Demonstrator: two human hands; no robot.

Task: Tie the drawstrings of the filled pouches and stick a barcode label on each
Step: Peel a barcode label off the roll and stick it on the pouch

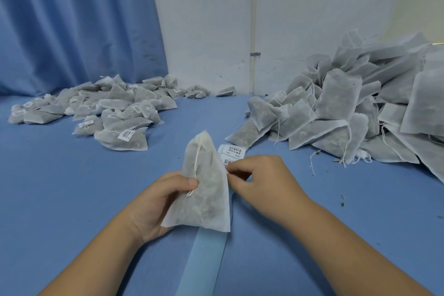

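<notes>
Left hand [165, 199]: my fingers are curled behind the pouch [204, 190] and my thumb is pressed on its front, so I hold it upright above the table, gathered top pointing away from me
Drawstring [197, 158]: it runs down the front from the closed neck, and its looped end lies just under my thumb
Right hand [264, 180]: thumb and forefinger are closed in a pinch at the label strip [204, 255], right beside the pouch's right edge; whether I have a label or only the backing I cannot tell
Label strip: pale blue, it passes under the pouch and runs toward me; past my fingers it carries barcode labels [232, 150]
Labelled pile [115, 108]: far left, closed pouches with white stickers
Untied pile [360, 108]: far right, a taller heap with loose strings hanging
Table [60, 187]: covered in blue, with dark crumbs at the right
Behind: blue curtain [72, 19] left, white wall [204, 19] right
</notes>
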